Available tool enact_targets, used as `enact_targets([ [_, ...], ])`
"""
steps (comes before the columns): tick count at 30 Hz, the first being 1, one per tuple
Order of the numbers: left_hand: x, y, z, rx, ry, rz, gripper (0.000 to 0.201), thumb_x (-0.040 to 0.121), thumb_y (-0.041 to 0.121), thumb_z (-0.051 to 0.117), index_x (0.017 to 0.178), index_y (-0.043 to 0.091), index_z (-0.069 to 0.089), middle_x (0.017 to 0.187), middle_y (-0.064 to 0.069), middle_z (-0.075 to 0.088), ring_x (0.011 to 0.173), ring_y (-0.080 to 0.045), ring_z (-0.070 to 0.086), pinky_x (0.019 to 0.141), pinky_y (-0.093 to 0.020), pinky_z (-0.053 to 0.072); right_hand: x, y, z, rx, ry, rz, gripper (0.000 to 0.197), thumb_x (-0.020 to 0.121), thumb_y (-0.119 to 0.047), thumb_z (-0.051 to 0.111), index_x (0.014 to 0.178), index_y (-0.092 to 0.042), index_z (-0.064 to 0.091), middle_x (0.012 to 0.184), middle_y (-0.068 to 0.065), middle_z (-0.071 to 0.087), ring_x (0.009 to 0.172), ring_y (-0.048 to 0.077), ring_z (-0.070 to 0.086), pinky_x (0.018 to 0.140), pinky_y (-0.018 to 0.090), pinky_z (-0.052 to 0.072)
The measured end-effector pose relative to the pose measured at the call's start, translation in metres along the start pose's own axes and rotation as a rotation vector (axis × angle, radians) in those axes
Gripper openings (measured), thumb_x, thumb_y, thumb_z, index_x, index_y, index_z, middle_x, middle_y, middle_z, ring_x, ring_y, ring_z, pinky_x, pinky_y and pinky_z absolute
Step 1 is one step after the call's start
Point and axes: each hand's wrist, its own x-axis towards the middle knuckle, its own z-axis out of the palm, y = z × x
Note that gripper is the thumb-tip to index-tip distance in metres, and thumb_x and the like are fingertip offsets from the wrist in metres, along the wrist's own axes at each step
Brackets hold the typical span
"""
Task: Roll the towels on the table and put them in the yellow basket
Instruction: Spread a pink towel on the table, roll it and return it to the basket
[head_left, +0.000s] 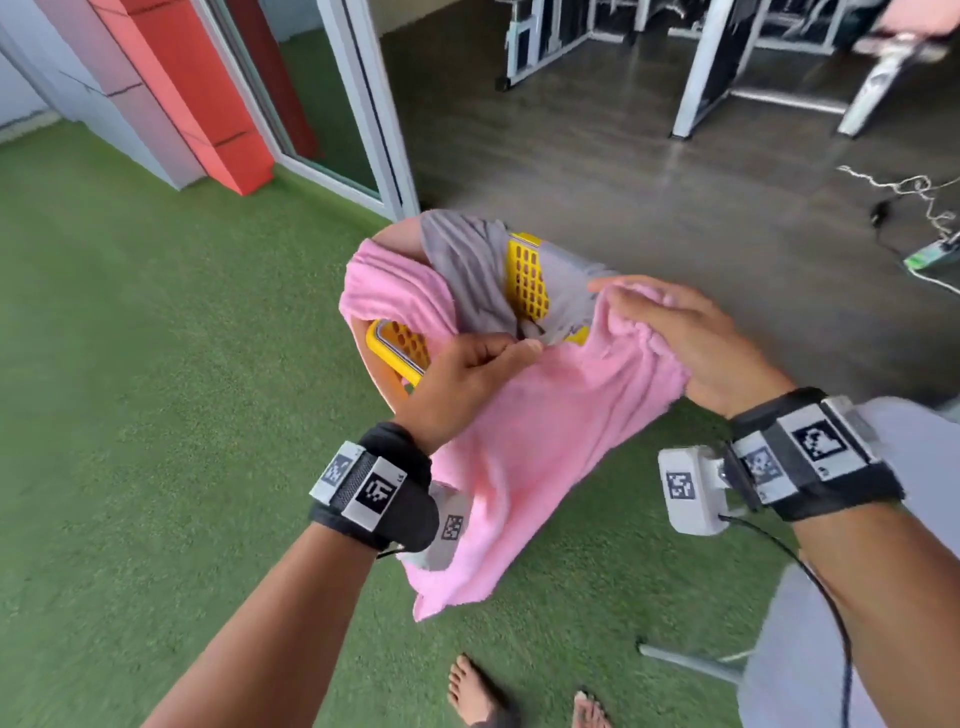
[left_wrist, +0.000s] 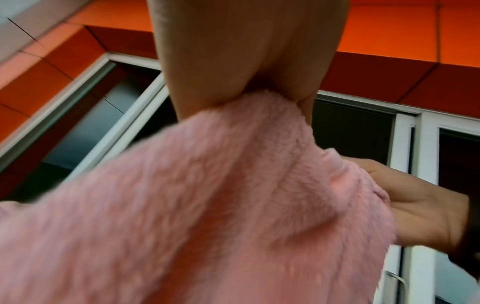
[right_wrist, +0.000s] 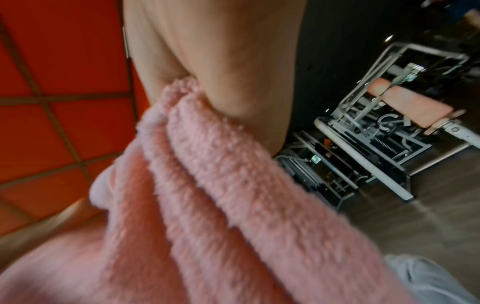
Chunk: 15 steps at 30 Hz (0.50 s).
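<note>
A fluffy pink towel (head_left: 540, 441) hangs unrolled in the air between both hands. My left hand (head_left: 467, 379) pinches one upper edge of it, thumb against fingers. My right hand (head_left: 691, 338) grips the bunched other end. The wrist views show the same pink towel (left_wrist: 207, 205) (right_wrist: 221, 195) clamped in each hand. Just beyond the hands stands the yellow basket (head_left: 527, 280) with holed walls, on the green turf. A second pink towel (head_left: 395, 291) and a grey towel (head_left: 467, 265) lie draped over and inside it, unrolled.
Green artificial turf (head_left: 156, 415) covers the ground, dark flooring beyond it. A white table (head_left: 831, 649) edge and its leg are at the lower right. My bare feet (head_left: 472, 691) are below. A red pillar (head_left: 208, 104) and metal frames (head_left: 727, 62) stand far back.
</note>
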Motion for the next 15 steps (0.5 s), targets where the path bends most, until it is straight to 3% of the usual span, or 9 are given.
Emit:
enact_targets([
  [1, 0.010, 0.008, 0.019, 0.014, -0.015, 0.017, 0.043, 0.098, 0.021, 0.055, 0.062, 0.002, 0.040, 0.058, 0.004, 0.028, 0.054, -0.007, 0.026, 0.047, -0.026, 0.022, -0.013, 0.010, -0.007, -0.093, -0.139, 0.022, 0.034, 0.088, -0.037, 0.068, 0.099, -0.004, 0.069, 0.090, 0.010, 0.066, 0.080, 0.021, 0.061, 0.075, 0.026, 0.041],
  [3, 0.027, 0.021, 0.056, 0.007, -0.080, 0.046, 0.044, 0.097, 0.020, 0.056, 0.063, -0.004, 0.043, 0.061, 0.000, 0.032, 0.059, -0.009, 0.029, 0.049, -0.033, 0.026, -0.038, 0.020, -0.020, -0.120, -0.290, 0.052, 0.020, 0.093, -0.019, 0.061, 0.086, -0.001, 0.066, 0.081, 0.005, 0.067, 0.078, 0.015, 0.061, 0.074, 0.023, 0.046],
  [4, 0.035, 0.025, 0.073, -0.004, -0.103, 0.043, 0.045, 0.097, 0.022, 0.056, 0.063, -0.003, 0.044, 0.062, -0.001, 0.032, 0.060, -0.011, 0.028, 0.050, -0.035, 0.026, -0.046, 0.023, -0.032, -0.071, -0.268, 0.053, 0.017, 0.092, -0.016, 0.061, 0.087, 0.000, 0.065, 0.081, 0.006, 0.066, 0.077, 0.014, 0.061, 0.072, 0.020, 0.048],
  [6, 0.042, 0.029, 0.101, -0.008, -0.118, 0.047, 0.044, 0.097, 0.022, 0.056, 0.058, 0.011, 0.039, 0.060, 0.004, 0.026, 0.057, -0.009, 0.023, 0.047, -0.026, 0.021, -0.056, 0.024, -0.065, -0.012, -0.164, 0.040, 0.023, 0.089, -0.021, 0.062, 0.096, 0.000, 0.064, 0.088, 0.011, 0.064, 0.083, 0.019, 0.060, 0.076, 0.023, 0.048],
  [8, 0.044, 0.030, 0.121, 0.027, -0.165, 0.075, 0.046, 0.097, 0.028, 0.056, 0.058, 0.022, 0.031, 0.061, 0.005, 0.021, 0.057, -0.012, 0.019, 0.049, -0.030, 0.019, -0.063, 0.021, -0.103, 0.014, -0.080, 0.029, 0.020, 0.089, -0.023, 0.063, 0.100, -0.006, 0.065, 0.087, 0.006, 0.066, 0.083, 0.015, 0.062, 0.074, 0.019, 0.049],
  [11, 0.043, 0.022, 0.137, 0.092, -0.188, 0.025, 0.053, 0.091, 0.049, 0.057, 0.058, 0.020, 0.027, 0.063, 0.001, 0.019, 0.058, -0.018, 0.019, 0.052, -0.038, 0.016, -0.071, 0.016, -0.149, 0.055, 0.075, 0.008, 0.012, 0.086, -0.025, 0.064, 0.094, -0.015, 0.064, 0.079, -0.005, 0.067, 0.076, 0.005, 0.063, 0.071, 0.014, 0.050],
  [15, 0.052, 0.011, 0.144, 0.081, -0.186, 0.024, 0.049, 0.095, 0.035, 0.058, 0.058, 0.017, 0.031, 0.060, 0.005, 0.021, 0.056, -0.011, 0.020, 0.049, -0.028, 0.017, -0.080, 0.014, -0.187, -0.038, 0.237, -0.011, 0.018, 0.084, -0.032, 0.065, 0.087, -0.015, 0.062, 0.070, -0.007, 0.064, 0.069, 0.004, 0.061, 0.069, 0.014, 0.048],
])
